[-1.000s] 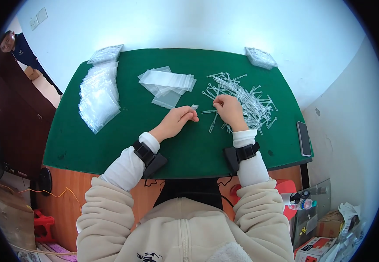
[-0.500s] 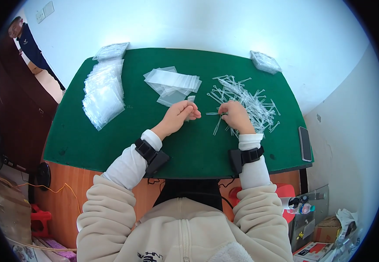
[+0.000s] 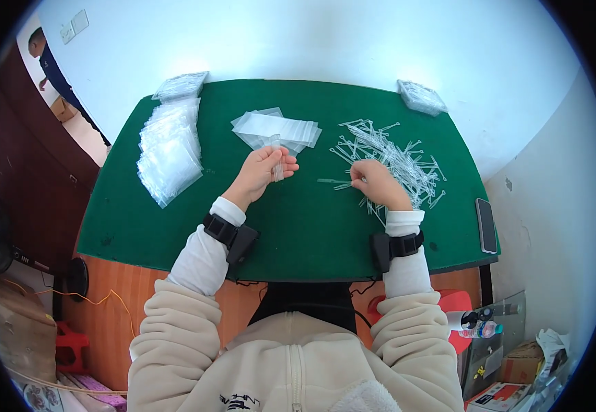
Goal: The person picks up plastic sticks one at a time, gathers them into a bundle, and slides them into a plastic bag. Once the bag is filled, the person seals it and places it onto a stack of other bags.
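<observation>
My left hand (image 3: 262, 172) is turned partly palm up over the middle of the green table, its thumb pressing a small bundle of clear plastic sticks (image 3: 278, 169) against the fingers. At the left edge of a loose pile of clear, loop-ended plastic sticks (image 3: 404, 165), my right hand (image 3: 380, 185) is closed in a pinch. A few thin clear sticks (image 3: 335, 182) poke out leftward from its fingertips; how many it grips is hidden. Just beyond my left hand lie several flat clear plastic bags (image 3: 277, 128), overlapping one another.
Fanned clear bags (image 3: 169, 154) cover the table's left side, with a filled packet stack (image 3: 181, 86) behind them. Another packet stack (image 3: 421, 97) sits at the far right corner. A phone (image 3: 486, 225) lies by the right edge. A person (image 3: 61, 82) stands in the doorway at left.
My left hand has shifted left, away from my right, and its fingers have loosened so the bundle shows. My right hand stays at the pile's edge. The person in the doorway has turned.
</observation>
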A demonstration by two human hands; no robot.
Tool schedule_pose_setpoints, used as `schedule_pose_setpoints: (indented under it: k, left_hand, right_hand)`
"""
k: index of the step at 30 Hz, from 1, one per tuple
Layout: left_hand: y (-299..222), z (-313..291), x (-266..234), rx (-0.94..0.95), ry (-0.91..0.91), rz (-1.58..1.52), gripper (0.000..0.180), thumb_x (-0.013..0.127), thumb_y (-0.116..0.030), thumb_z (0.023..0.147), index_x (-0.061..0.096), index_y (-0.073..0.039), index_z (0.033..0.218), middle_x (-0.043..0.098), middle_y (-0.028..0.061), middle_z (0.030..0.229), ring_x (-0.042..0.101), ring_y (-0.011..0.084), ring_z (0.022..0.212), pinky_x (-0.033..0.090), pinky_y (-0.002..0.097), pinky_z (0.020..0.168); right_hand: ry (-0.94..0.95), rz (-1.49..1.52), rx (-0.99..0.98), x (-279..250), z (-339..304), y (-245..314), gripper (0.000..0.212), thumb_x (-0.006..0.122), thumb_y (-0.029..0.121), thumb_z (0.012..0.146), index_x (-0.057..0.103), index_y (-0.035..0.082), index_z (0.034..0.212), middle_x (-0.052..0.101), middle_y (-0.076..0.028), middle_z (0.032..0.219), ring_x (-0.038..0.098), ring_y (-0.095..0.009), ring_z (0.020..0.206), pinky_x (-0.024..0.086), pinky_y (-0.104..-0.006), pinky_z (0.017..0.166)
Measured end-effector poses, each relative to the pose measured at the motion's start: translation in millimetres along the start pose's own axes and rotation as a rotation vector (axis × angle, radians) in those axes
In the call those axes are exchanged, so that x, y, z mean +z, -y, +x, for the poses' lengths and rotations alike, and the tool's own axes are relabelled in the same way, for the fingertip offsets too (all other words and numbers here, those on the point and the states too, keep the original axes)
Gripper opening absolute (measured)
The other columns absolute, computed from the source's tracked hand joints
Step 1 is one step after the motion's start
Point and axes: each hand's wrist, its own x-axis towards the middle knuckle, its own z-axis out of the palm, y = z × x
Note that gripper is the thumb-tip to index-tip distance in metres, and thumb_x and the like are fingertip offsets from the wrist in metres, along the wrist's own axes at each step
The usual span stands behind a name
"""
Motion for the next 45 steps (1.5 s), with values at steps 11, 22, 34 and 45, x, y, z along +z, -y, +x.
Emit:
schedule_pose_setpoints:
  k: [11, 22, 34, 45]
  left_hand:
    - [1, -13, 19, -0.436, 0.373, 0.173, 0.021, 0.048, -0.018, 0.092, 0.053, 0.0, 0.102, 0.061, 0.0112, 0.094, 0.062, 0.0203, 0.086, 0.051, 0.0297, 0.076]
    - [-1, -18, 29, -0.444, 0.428, 0.148, 0.023, 0.049, -0.018, 0.092, 0.054, 0.001, 0.104, 0.061, 0.0109, 0.093, 0.062, 0.0195, 0.084, 0.051, 0.0293, 0.075]
    - [14, -24, 44, 0.026, 0.411, 0.422, 0.02, 0.046, -0.012, 0.092, 0.056, 0.001, 0.103, 0.062, 0.0095, 0.095, 0.061, 0.017, 0.087, 0.048, 0.0289, 0.08]
    - [22, -17, 38, 0.217, 0.328, 0.617, 0.018, 0.047, -0.009, 0.091, 0.059, 0.0, 0.1, 0.063, 0.0044, 0.091, 0.059, 0.0129, 0.087, 0.045, 0.0265, 0.079]
  right_hand:
    - [0.324, 0.742, -0.222, 13, 8, 39, 0.005, 0.06, 0.003, 0.077, 0.055, 0.002, 0.077, 0.057, -0.002, 0.067, 0.052, -0.008, 0.062, 0.043, -0.0228, 0.058]
    - [-0.189, 0.612, -0.217, 13, 12, 38, 0.006, 0.061, 0.004, 0.077, 0.056, 0.002, 0.08, 0.058, -0.004, 0.067, 0.056, -0.013, 0.062, 0.045, -0.025, 0.058]
    - [-0.314, 0.791, -0.132, 21, 12, 48, 0.008, 0.062, 0.003, 0.076, 0.062, 0.001, 0.084, 0.064, -0.007, 0.073, 0.061, -0.014, 0.064, 0.048, -0.0247, 0.06]
    - [-0.134, 1.069, -0.012, 34, 15, 46, 0.005, 0.064, 0.0, 0.077, 0.062, -0.002, 0.081, 0.06, -0.003, 0.074, 0.06, -0.009, 0.064, 0.047, -0.0199, 0.058]
